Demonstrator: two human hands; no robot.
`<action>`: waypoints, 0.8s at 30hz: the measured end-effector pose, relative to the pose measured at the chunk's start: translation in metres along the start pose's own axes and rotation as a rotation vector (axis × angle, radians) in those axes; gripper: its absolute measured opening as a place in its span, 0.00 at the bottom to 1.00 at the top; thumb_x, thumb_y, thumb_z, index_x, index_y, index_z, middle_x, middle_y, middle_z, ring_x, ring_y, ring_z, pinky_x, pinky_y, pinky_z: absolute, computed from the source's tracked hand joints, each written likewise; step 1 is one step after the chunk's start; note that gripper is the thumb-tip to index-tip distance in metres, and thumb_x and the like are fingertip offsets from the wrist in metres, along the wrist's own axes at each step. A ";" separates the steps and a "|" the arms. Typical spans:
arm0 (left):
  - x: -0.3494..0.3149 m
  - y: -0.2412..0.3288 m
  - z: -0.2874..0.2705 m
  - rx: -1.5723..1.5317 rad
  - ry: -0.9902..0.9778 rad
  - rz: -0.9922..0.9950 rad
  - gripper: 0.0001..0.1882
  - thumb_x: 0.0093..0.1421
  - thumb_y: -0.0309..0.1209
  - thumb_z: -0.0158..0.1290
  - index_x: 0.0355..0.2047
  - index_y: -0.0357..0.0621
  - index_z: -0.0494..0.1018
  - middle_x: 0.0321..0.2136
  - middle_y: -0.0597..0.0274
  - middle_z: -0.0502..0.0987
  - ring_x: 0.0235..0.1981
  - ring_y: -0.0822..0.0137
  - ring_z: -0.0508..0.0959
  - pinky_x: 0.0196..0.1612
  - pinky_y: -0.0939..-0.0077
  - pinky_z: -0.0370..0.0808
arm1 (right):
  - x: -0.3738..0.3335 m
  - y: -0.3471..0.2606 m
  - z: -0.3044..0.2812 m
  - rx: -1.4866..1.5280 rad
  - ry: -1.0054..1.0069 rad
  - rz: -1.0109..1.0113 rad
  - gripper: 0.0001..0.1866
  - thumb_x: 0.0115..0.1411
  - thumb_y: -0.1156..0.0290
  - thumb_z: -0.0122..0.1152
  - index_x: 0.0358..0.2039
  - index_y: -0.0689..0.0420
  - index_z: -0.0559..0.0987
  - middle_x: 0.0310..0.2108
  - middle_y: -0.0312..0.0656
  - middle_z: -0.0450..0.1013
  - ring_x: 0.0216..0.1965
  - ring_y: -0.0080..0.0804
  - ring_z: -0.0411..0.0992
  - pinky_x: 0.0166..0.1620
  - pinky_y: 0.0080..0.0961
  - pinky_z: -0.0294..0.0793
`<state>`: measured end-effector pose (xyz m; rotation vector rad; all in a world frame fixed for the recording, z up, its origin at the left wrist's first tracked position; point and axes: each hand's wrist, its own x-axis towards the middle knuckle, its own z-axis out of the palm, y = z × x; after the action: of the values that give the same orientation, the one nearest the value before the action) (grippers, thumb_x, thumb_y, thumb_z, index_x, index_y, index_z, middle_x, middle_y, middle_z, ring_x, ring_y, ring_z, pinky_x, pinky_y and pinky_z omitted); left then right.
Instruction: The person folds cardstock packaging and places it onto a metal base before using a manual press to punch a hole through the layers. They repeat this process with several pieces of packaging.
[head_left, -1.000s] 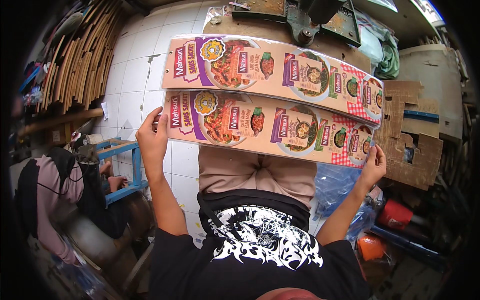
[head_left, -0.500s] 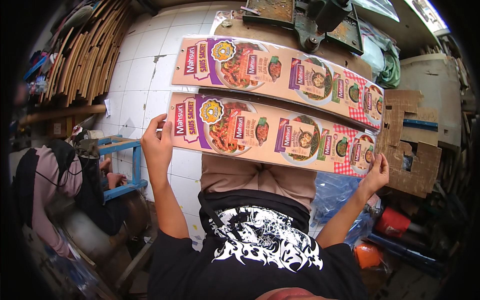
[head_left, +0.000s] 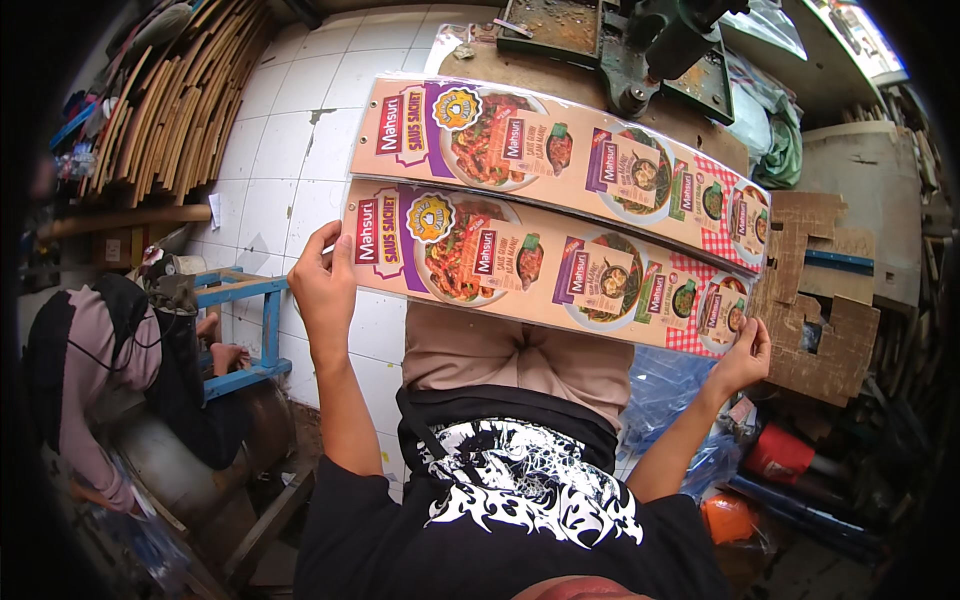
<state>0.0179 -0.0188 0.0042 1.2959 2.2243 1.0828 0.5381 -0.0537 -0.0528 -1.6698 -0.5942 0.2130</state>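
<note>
A long printed display strip with food pictures, a purple patch and a red checked end stretches across in front of me, above my lap. My left hand grips its left end, thumb on the front face. At the other end, my right hand pinches the lower right corner. Just beyond lies a matching strip on the workbench, its near edge partly covered by or touching the held one. Small eyelets show at the left ends of the strips.
A dark metal press with trays stands on the bench. Brown cardboard with cut-outs juts out at right. Stacked boards lean at far left, near a blue frame and a seated person. Clear plastic lies beside my lap.
The held strip has shifted slightly away from me, narrowing the gap to the far strip. Both hands keep their hold at the ends. The view has also shifted a little.
</note>
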 end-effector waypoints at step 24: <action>-0.008 -0.012 -0.032 -0.340 -0.238 -0.129 0.15 0.65 0.26 0.47 0.48 0.26 0.70 0.38 0.58 0.77 0.36 0.75 0.77 0.41 0.81 0.74 | 0.004 -0.008 -0.008 0.032 -0.012 0.035 0.10 0.61 0.78 0.61 0.41 0.71 0.78 0.35 0.44 0.77 0.35 0.27 0.77 0.41 0.20 0.80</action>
<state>-0.0050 -0.0429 0.0151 1.0600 1.8277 1.1335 0.5433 -0.0577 -0.0430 -1.6502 -0.5683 0.2567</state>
